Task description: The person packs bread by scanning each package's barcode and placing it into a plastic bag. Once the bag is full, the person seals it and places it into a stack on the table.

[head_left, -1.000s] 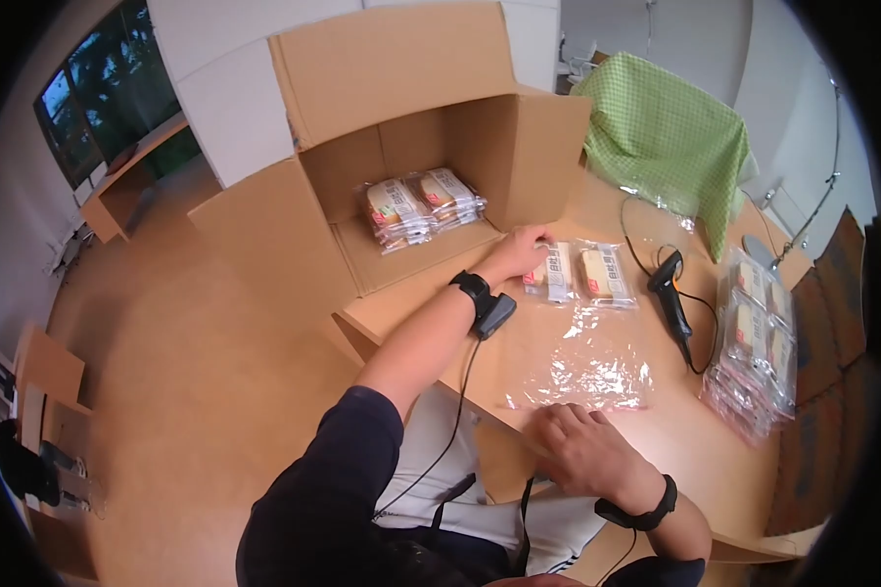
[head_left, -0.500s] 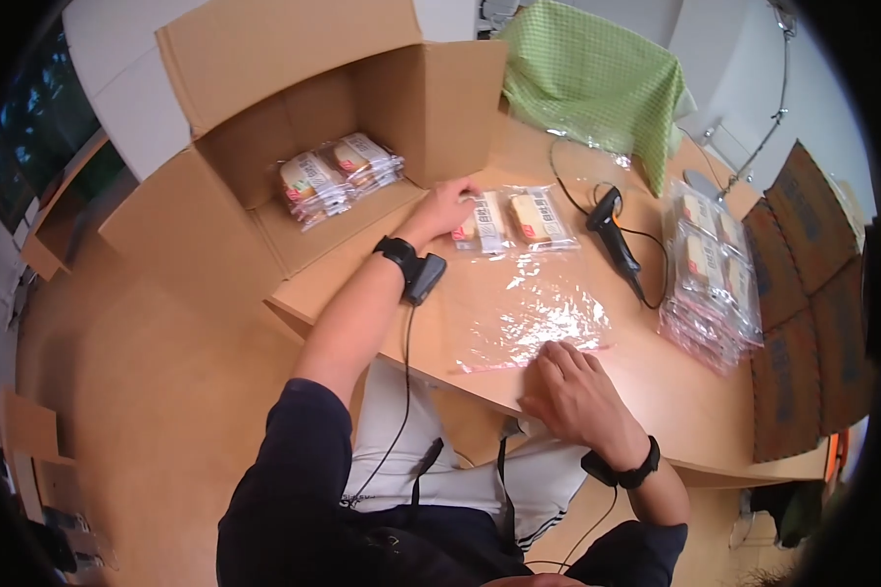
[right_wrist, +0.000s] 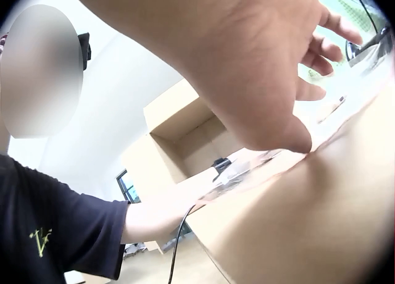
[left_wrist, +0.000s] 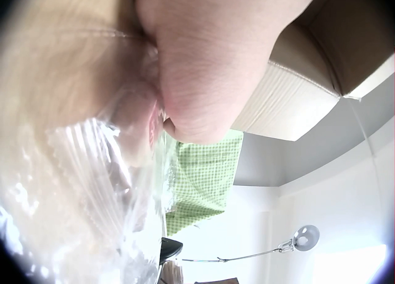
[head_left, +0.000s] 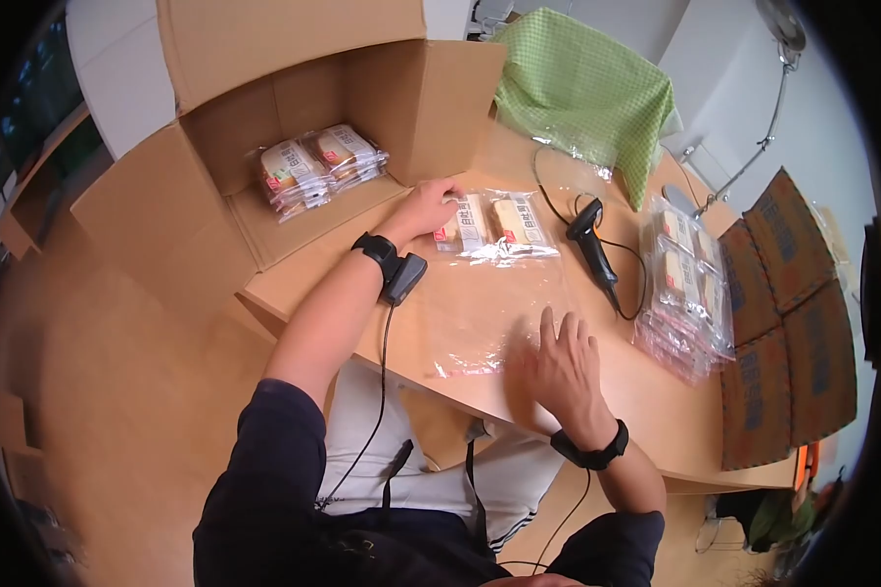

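A light wooden table [head_left: 656,391] fills the space in front of me, with an open cardboard box [head_left: 294,108] at its far left corner and a green checked cloth [head_left: 587,88] draped behind.

My left hand [head_left: 426,207] lies at the left edge of the snack packets [head_left: 494,223], fingers resting on the wrapping; from the left wrist view I see my thumb against crinkled clear film, but I cannot tell whether this grip pinches it or only presses. My right hand [head_left: 558,367] is released, fingers straight and spread, lying flat on the near right part of the clear plastic bag [head_left: 489,318]. That bag lies flat on the table between my two hands, its pink-edged mouth toward me, its far end just below the snack packets.

Right of the packets lies a black barcode scanner [head_left: 589,240] with its cable looping away. Beyond it, near the table's right edge, sits a stack of wrapped packets [head_left: 685,289]. More packets [head_left: 313,166] lie inside the box. Folded brown cartons [head_left: 783,323] lean at the far right.
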A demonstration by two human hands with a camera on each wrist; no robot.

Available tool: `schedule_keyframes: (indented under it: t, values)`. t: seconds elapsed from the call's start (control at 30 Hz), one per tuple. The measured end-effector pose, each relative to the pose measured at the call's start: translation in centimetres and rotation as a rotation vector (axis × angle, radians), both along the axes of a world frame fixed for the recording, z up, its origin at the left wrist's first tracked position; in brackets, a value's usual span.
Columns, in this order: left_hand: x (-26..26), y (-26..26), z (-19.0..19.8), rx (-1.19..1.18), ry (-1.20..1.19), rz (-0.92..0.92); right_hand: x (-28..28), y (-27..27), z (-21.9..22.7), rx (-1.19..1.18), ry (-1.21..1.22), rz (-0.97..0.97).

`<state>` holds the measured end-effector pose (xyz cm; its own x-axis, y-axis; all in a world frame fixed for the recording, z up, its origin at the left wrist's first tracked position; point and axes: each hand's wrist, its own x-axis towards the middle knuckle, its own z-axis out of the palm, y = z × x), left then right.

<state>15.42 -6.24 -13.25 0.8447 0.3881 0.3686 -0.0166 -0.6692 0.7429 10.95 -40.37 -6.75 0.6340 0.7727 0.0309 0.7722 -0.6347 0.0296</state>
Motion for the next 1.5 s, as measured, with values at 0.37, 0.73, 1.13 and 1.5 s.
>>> schedule_keyframes:
  t: [0.37,0.73,1.13,1.5]
  values:
    - [0.4,0.4,-0.7,0.051,-0.085,-0.034,2.7,3.3,-2.0,0.184,0.074,0.287]
    - [0.5,0.5,-0.8,0.053,-0.076,-0.025,6.2,7.3,-2.9,0.123,0.152,0.193]
    - [0.6,0.5,-0.9,0.043,-0.074,-0.013,5.0,8.4,-2.3,0.118,-0.045,0.358]
    - [0.0,0.0,0.0,-0.082,-0.074,-0.025,6.4,12.6,-2.5,0.121,-0.312,0.508]
